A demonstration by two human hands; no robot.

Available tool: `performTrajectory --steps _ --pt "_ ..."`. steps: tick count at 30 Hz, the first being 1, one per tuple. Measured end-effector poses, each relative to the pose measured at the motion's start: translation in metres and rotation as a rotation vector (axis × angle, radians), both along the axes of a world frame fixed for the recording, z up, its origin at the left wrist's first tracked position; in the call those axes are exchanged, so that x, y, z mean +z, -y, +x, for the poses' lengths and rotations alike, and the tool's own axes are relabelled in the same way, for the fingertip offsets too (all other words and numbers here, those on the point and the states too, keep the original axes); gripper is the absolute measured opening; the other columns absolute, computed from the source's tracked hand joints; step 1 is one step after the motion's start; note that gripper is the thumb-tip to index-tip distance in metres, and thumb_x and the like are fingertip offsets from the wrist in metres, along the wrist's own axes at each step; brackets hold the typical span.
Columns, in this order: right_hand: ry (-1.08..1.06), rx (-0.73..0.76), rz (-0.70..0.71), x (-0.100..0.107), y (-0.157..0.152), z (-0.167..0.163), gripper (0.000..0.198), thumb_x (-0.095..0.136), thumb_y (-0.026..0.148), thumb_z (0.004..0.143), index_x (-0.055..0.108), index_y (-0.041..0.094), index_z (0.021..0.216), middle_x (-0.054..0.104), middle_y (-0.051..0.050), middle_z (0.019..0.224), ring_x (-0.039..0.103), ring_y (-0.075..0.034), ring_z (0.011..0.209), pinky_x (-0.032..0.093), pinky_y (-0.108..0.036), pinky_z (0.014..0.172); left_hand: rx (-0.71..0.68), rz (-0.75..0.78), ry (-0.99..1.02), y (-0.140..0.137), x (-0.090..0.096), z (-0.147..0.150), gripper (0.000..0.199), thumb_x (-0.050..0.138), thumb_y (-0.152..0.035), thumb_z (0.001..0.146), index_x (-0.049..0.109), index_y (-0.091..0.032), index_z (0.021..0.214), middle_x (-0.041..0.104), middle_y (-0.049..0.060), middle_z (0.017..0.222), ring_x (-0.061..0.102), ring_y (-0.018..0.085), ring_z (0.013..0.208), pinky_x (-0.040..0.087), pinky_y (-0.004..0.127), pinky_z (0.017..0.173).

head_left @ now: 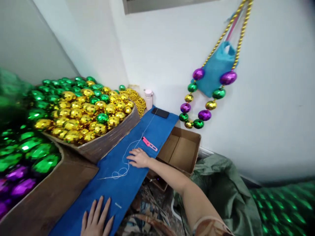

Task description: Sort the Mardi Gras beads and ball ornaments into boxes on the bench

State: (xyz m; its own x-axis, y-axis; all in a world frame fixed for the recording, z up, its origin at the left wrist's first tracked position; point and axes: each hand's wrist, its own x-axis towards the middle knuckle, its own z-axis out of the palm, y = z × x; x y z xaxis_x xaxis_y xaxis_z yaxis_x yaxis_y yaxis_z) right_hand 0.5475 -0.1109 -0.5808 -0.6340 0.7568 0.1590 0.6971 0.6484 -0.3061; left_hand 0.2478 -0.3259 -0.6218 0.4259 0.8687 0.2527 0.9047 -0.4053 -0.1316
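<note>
My right hand (139,158) rests on the blue cloth (157,127) of a narrow work surface, its fingers stretched out and apart over a loose white thread (119,173). Whether the fingers touch the thread, I cannot tell. Looped between my two hands, the thread runs to a thin straight end (104,178) that may be a needle. Nearer to me, my left hand (97,219) lies flat on the cloth with its fingers spread, holding nothing. A short white piece (118,205) lies to its right. Beyond my right hand is a pink utility knife (149,144).
Cardboard boxes of shiny gold and green beads (81,114) and green and purple beads (31,154) line the left. A dark phone (160,113) and pink bottle (148,99) stand farther back. Right are an open carton (182,150) and a hanging bead necklace (204,115).
</note>
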Motion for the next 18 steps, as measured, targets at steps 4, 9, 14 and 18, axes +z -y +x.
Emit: performTrajectory --steps 4,9,14,18 --pt "-0.029 -0.073 -0.117 0.027 -0.009 0.0 0.031 0.044 0.029 0.101 0.062 0.022 0.124 0.065 -0.009 0.118 0.062 -0.018 0.105 0.049 -0.03 0.09 0.014 -0.015 0.012 0.001 0.016 0.011 0.07 0.045 -0.036 0.092 0.022 -0.023 0.157 0.038 0.014 0.156 0.029 0.035 0.145 0.031 0.056 0.107" --pt "0.1 0.168 -0.175 0.043 0.008 -0.041 0.025 0.046 0.035 0.1 0.064 0.023 0.111 0.067 -0.005 0.108 0.067 -0.017 0.091 0.052 -0.027 0.073 0.033 -0.064 0.009 0.004 0.022 0.011 0.06 0.049 -0.037 0.091 0.043 -0.019 0.148 0.038 0.013 0.156 0.022 0.033 0.148 0.018 0.052 0.117" --pt "0.281 0.28 -0.001 0.031 0.036 -0.089 0.021 0.045 0.017 0.096 0.063 0.012 0.106 0.066 -0.012 0.101 0.066 -0.022 0.089 0.055 -0.033 0.064 0.012 -0.02 0.072 0.003 0.02 0.013 0.075 0.051 -0.033 0.089 0.02 -0.023 0.157 0.031 0.013 0.159 0.018 0.033 0.15 0.01 0.052 0.119" --pt "0.293 0.291 0.075 0.018 0.041 -0.102 0.019 0.047 0.013 0.092 0.065 0.007 0.095 0.065 -0.016 0.094 0.064 -0.025 0.086 0.054 -0.038 0.065 0.003 0.006 0.094 0.0 0.021 0.016 0.078 0.051 -0.032 0.087 0.019 -0.024 0.157 0.03 0.013 0.16 0.017 0.032 0.15 0.009 0.051 0.12"
